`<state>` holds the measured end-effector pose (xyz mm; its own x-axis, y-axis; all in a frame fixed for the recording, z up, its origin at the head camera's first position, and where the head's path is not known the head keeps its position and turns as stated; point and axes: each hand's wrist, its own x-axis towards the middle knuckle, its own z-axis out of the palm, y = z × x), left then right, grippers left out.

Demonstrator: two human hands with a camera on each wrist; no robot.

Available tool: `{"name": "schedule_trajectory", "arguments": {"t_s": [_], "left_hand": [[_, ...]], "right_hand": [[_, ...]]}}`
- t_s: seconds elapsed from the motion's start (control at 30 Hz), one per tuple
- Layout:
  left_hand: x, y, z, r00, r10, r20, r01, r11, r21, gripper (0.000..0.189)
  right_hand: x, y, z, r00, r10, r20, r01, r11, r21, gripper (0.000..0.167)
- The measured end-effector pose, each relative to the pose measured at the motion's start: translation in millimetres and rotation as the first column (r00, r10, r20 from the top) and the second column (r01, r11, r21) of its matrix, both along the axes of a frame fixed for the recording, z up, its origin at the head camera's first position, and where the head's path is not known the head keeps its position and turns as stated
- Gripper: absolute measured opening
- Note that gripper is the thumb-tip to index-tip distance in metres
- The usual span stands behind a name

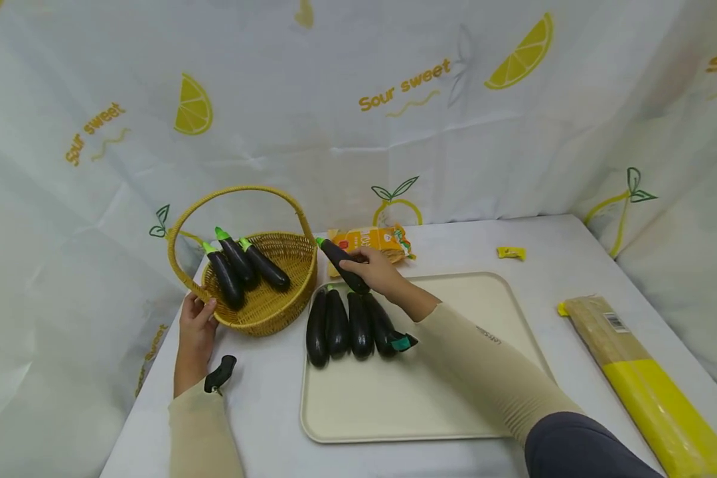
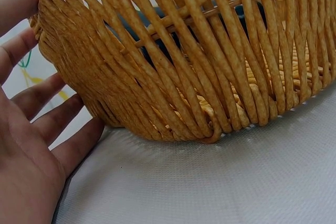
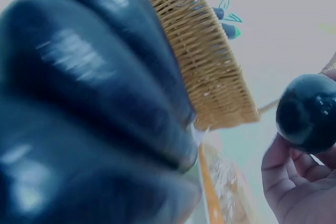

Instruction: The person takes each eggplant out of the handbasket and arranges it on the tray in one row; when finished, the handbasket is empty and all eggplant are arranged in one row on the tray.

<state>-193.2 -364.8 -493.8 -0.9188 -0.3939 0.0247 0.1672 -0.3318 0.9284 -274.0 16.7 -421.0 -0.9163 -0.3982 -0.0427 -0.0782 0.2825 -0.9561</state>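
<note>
Your left hand [image 1: 197, 322] grips the basket [image 1: 289, 307] at its near-left rim. Just beside the basket's right rim, a slanting eggplant [image 1: 335, 253] points its green stem end far and left, gripped in your right hand [image 1: 378, 271].

In the head view, the right hand [image 1: 378, 271] and its eggplant [image 1: 336, 255] hide a part of the orange bag [image 1: 388, 238], and the print on the small yellow packet [image 1: 510, 253] is too small for reading. In the left wrist view, upper and right edges cut the basket [image 2: 157, 87]. In the right wrist view, the nearest eggplants [image 3: 100, 72] are blurred.
</note>
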Motion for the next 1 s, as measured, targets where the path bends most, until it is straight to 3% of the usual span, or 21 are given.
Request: {"name": "schedule_trajectory", "arguments": {"t_s": [0.17,0.4,0.77,1.0], "left_hand": [[2.0,-0.7,-0.1,1.0,0.003,0.015,-0.003,1.0,0.004,0.035],[1.8,-1.1,4.2,0.999,0.017,0.037,-0.018,0.999,0.029,0.035],[1.0,-1.1,2.0,0.999,0.005,0.031,-0.006,1.0,0.011,0.037],[0.2,-1.8,1.5,1.0,-0.002,0.02,0.002,1.0,0.017,0.036]], "right_hand": [[10.9,21.8,-8.9,1.0,-0.029,-0.012,0.03,0.998,0.056,0.049],[24.2,47.9,-19.6,0.996,-0.066,0.055,0.067,0.998,-0.012,0.044],[43.1,81.9,-30.7,0.978,-0.144,0.148,0.144,0.99,0.012,0.048],[52.2,99.4,-47.0,0.986,-0.162,0.047,0.152,0.975,0.162,0.041]]}}
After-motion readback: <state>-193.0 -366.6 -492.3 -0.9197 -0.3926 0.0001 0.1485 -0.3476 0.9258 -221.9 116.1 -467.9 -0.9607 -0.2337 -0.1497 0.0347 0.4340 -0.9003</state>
